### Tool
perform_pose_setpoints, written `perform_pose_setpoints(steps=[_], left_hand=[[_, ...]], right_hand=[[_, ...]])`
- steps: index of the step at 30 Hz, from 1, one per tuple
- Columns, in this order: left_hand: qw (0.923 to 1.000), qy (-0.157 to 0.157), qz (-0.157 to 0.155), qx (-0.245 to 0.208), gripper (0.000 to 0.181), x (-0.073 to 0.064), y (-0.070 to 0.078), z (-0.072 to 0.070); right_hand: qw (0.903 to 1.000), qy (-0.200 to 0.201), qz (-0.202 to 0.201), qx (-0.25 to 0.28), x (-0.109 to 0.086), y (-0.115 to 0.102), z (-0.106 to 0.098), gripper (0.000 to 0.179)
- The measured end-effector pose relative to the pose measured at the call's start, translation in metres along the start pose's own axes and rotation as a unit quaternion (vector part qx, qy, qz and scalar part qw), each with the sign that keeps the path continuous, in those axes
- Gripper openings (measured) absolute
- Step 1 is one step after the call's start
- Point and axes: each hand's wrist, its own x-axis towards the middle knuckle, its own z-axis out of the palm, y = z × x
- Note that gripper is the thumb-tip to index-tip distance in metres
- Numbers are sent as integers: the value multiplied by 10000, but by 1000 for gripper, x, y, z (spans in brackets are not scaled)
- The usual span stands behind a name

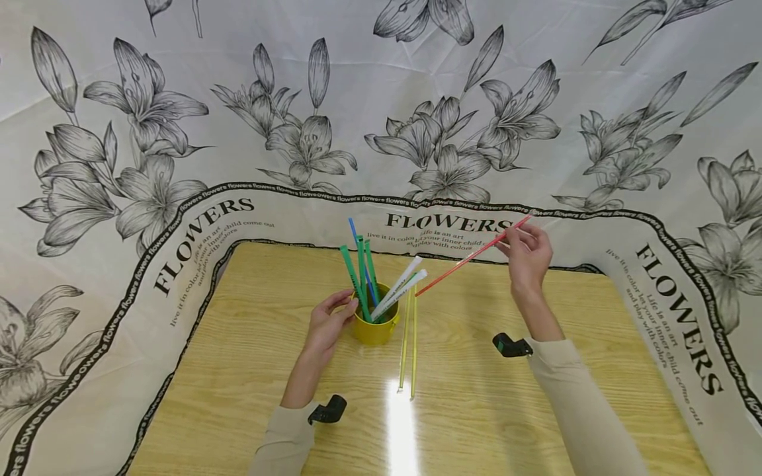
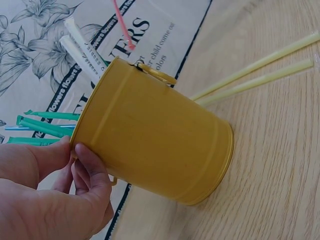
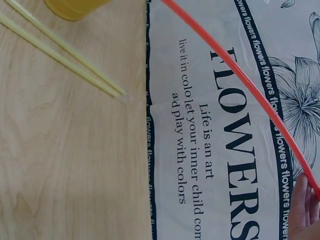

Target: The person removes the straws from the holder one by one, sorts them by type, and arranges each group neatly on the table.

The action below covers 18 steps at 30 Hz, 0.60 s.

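Note:
A small yellow metal pail (image 1: 374, 336) stands on the wooden table, and my left hand (image 1: 326, 328) pinches its rim between thumb and fingers. Several green straws (image 1: 360, 264), a blue straw (image 1: 352, 230) and white paper-wrapped straws (image 1: 406, 283) lean inside it. Over the far right of the table, my right hand (image 1: 528, 259) pinches a red straw (image 1: 467, 262) near its upper end. The straw slants down toward the pail, its low end close to the white straws. In the left wrist view, the pail's side (image 2: 155, 130) shows small handle loops.
Two yellow straws (image 1: 414, 350) in clear wrapping lie side by side on the table (image 1: 250, 370), just right of the pail. Behind the table's far edge hangs a white cloth (image 1: 333, 225) printed with flowers. Black camera mounts (image 1: 329, 410) sit on both wrists.

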Motion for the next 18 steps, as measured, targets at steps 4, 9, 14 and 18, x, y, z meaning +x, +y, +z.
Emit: perform_pose_setpoints(steps=[4, 9, 14, 18], left_hand=[[10000, -28, -10, 43, 32, 0, 0, 0], [9999, -35, -39, 100, 32, 1, 0, 0], [10000, -15, -41, 82, 32, 1, 0, 0], [10000, -3, -32, 93, 32, 1, -1, -1]], right_hand=[[9996, -83, 154, -217, -9, 7, -5, 34], [9983, -307, 250, -435, -23, 13, -7, 29], [9954, -528, 369, -710, -33, 23, -10, 32], [9922, -610, 503, -966, -37, 38, -15, 32]])
